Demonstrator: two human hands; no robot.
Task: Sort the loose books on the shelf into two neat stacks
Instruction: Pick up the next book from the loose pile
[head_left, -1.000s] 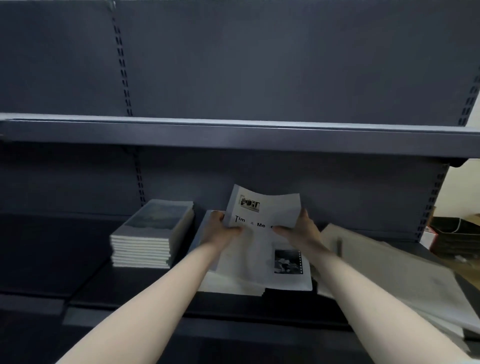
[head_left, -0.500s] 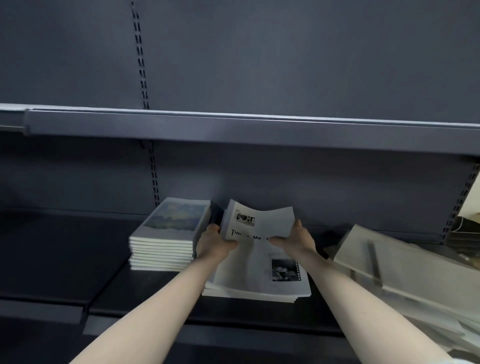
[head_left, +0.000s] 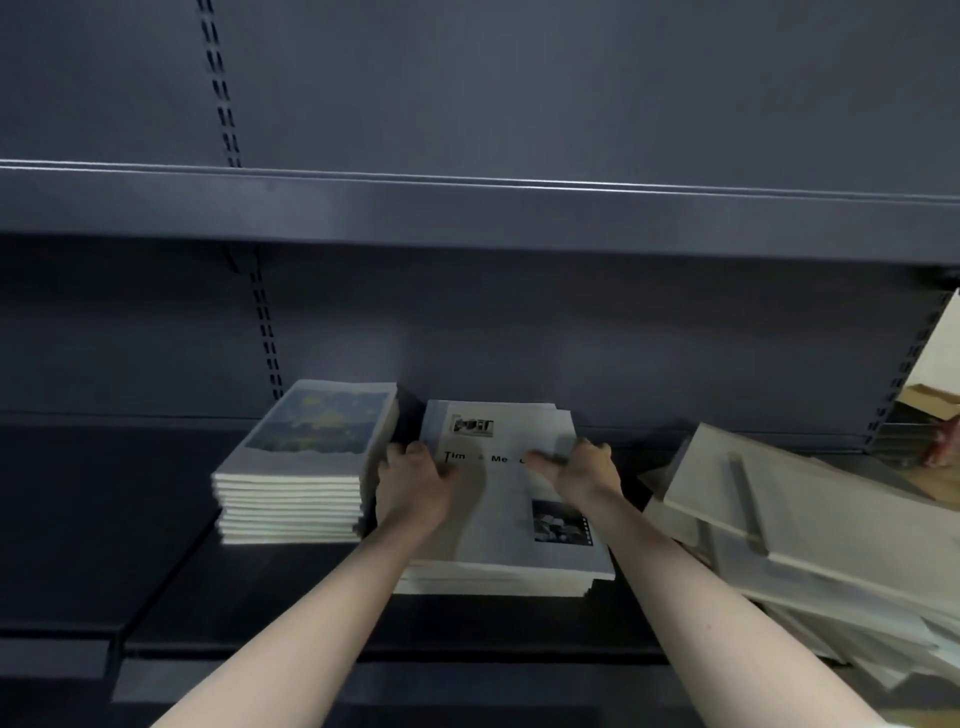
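Observation:
A white booklet with black lettering and two small photos (head_left: 506, 499) lies flat on top of the middle stack (head_left: 498, 579) on the dark shelf. My left hand (head_left: 415, 483) grips the stack's left edge, thumb on the cover. My right hand (head_left: 582, 470) holds its right edge, thumb lying across the cover. To the left stands a neat stack of books with a blue and yellow cover picture (head_left: 306, 467). On the right, several loose pale books (head_left: 810, 525) lie in a slanted, untidy pile.
The dark metal shelf (head_left: 249, 608) carries everything, and an upper shelf board (head_left: 467, 208) hangs overhead. A slotted upright (head_left: 265, 332) runs down the back panel. At the far right edge are a cardboard box (head_left: 930, 402) and other clutter.
The booklet, held raised and curved a second ago, now lies flat on the middle stack. Both hands have dropped with it to the stack's sides.

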